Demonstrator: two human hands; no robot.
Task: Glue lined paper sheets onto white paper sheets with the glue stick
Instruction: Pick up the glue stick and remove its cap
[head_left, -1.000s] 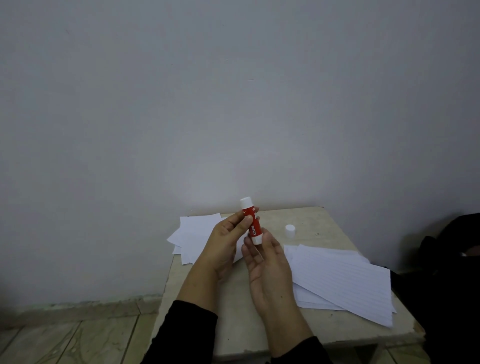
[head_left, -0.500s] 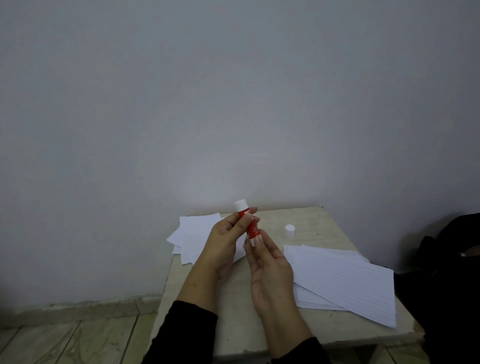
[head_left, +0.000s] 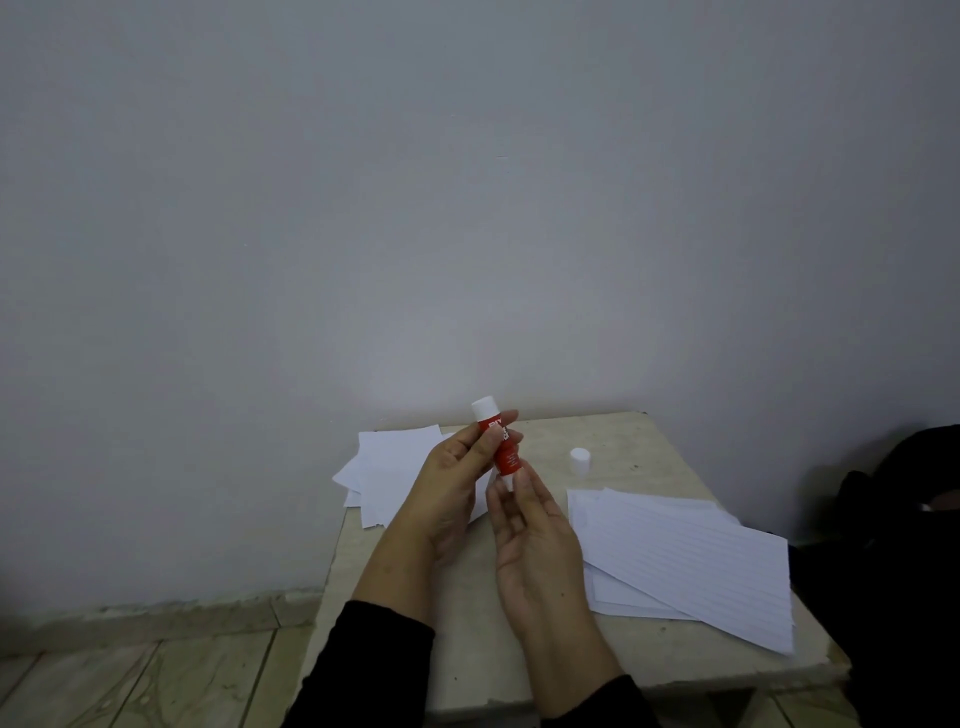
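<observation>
Two hands working glue stick (head_left: 500, 446) above worktop (head_left: 644, 436): left hand (head_left: 457, 478) gripping barrel, right hand (head_left: 535, 535) pinching base; twisting gently, keeping tip short, cap (head_left: 580, 460) lying far right.

Head view, forward-down over table (head_left: 675, 452), near

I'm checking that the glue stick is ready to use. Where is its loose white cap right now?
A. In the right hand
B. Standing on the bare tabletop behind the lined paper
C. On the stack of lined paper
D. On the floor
B: the cap stands on the bare table, beyond the lined paper, while both hands hold the glue stick.
</observation>
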